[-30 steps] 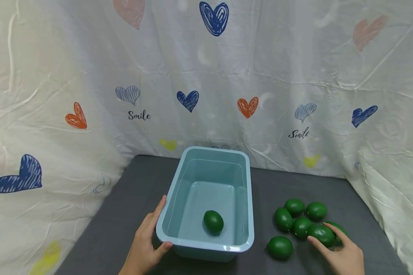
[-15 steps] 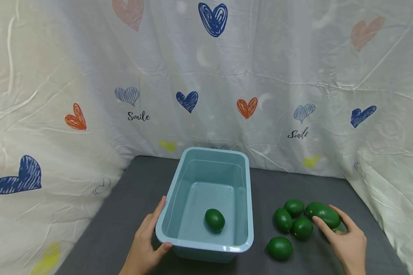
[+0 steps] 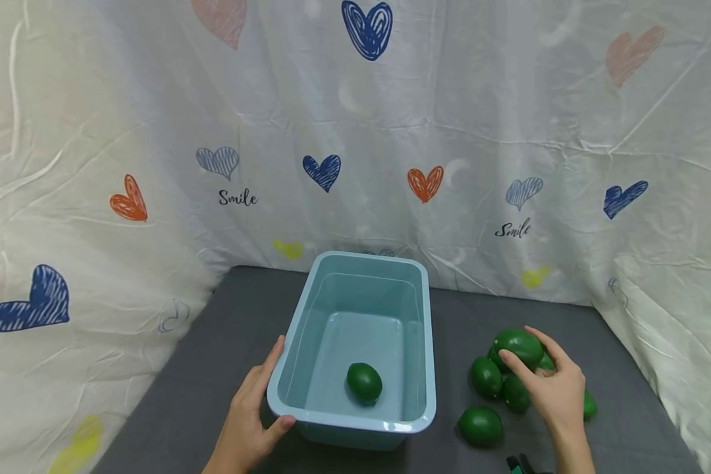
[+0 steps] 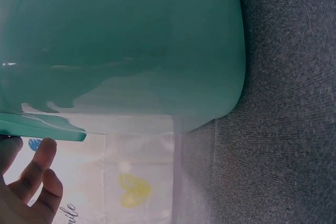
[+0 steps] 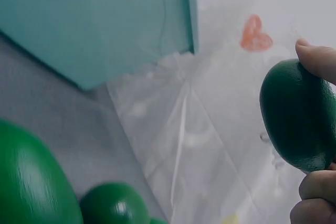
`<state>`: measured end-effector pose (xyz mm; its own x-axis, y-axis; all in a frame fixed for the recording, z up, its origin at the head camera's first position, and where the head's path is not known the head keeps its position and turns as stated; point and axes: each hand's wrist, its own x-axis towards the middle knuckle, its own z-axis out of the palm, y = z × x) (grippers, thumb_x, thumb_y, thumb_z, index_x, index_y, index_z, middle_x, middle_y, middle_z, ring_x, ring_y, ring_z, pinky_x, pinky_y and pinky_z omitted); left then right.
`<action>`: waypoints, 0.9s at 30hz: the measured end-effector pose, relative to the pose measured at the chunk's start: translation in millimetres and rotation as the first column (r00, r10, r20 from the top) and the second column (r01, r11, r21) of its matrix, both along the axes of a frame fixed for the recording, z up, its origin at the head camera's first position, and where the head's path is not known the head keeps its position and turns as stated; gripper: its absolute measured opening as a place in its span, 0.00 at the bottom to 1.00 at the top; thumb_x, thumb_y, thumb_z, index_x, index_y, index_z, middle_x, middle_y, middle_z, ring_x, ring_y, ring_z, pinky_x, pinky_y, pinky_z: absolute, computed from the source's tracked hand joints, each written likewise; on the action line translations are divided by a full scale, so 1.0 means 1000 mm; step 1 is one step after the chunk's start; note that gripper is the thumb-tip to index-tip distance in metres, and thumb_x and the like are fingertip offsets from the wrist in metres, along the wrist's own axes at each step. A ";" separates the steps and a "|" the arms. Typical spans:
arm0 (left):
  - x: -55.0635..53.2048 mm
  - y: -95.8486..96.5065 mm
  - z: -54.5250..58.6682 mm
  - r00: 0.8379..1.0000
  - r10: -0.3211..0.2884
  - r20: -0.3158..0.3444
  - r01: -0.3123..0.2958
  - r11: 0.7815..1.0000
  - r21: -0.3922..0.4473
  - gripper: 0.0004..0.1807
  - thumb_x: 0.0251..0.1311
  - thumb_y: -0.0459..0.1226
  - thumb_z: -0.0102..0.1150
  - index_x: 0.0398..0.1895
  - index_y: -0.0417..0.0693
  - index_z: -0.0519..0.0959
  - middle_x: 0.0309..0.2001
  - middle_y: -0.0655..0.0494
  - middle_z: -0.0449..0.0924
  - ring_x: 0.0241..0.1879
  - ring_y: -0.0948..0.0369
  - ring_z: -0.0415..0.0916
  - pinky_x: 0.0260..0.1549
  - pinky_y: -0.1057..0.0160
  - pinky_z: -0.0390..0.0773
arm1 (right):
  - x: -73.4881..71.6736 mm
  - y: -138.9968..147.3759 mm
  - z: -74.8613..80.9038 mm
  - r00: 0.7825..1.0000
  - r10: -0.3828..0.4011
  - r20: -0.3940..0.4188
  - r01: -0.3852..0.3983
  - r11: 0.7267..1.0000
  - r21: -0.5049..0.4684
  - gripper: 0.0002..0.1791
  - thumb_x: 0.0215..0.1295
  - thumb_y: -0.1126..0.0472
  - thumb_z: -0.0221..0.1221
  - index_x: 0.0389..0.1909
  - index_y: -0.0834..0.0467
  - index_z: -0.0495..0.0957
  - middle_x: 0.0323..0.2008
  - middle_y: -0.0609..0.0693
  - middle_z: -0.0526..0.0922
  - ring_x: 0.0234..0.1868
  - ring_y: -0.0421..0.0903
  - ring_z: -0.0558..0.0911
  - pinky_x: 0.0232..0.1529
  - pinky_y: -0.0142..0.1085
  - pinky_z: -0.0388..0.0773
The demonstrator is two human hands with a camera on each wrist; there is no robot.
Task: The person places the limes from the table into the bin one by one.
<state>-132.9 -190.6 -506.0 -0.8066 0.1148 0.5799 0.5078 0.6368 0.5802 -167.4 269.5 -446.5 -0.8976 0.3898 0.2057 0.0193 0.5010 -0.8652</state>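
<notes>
A light blue plastic tub (image 3: 429, 368) stands mid-table, with one green fruit (image 3: 364, 383) on its floor. My left hand (image 3: 247, 411) holds the tub's near-left corner, thumb at the front rim and fingers along the left side. In the left wrist view, fingertips (image 4: 44, 153) show by the rim. A smooth, oblong green mango (image 3: 519, 347) is gripped between the thumb and fingers of my right hand (image 3: 553, 382), raised above the pile. The right wrist view shows this mango (image 5: 296, 114) off the table, its far side covered by the fingers.
Several green fruits lie right of the tub, among them one (image 3: 480, 426) nearest the front and one (image 3: 487, 377) further back. Another (image 3: 589, 405) is partly hidden behind my right wrist. A dark object (image 3: 521, 464) shows at the bottom edge. A heart-printed cloth (image 3: 379, 210) hangs behind the grey table (image 3: 261, 309).
My right hand has lifted the mango from the pile and carried it left and away from me. The left hand stays on the tub. The dark object has come into view.
</notes>
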 end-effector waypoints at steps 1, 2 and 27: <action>0.000 0.000 0.000 1.000 -0.001 -0.002 0.001 1.000 0.000 0.52 0.64 0.54 0.71 0.86 0.53 0.56 0.71 0.52 0.75 0.59 0.63 0.74 0.52 0.55 0.79 | -0.001 -0.004 0.000 1.000 0.019 -0.010 -0.019 1.000 -0.002 0.32 0.61 0.49 0.78 0.67 0.45 0.81 0.05 0.43 0.58 0.05 0.37 0.55 0.11 0.36 0.60; 0.000 0.000 0.000 1.000 0.000 -0.002 0.000 1.000 -0.001 0.52 0.64 0.54 0.71 0.86 0.53 0.56 0.71 0.52 0.75 0.59 0.63 0.74 0.51 0.55 0.79 | -0.002 -0.007 0.000 0.999 0.038 -0.019 -0.038 0.999 -0.004 0.32 0.61 0.50 0.77 0.67 0.44 0.81 0.05 0.43 0.59 0.05 0.37 0.55 0.10 0.36 0.60; -0.001 0.000 -0.001 1.000 -0.020 -0.024 0.020 1.000 0.019 0.51 0.65 0.57 0.70 0.86 0.51 0.58 0.70 0.53 0.77 0.56 0.64 0.73 0.51 0.61 0.76 | -0.028 -0.079 0.014 0.945 0.239 -0.223 -0.246 0.969 -0.004 0.32 0.55 0.55 0.81 0.63 0.45 0.84 0.06 0.41 0.59 0.05 0.33 0.55 0.10 0.31 0.56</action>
<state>-133.6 -190.6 -506.9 -0.7904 0.1192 0.6009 0.5339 0.6151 0.5802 -195.5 191.0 -432.9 -0.9001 0.1752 0.3988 -0.2911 0.4391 -0.8500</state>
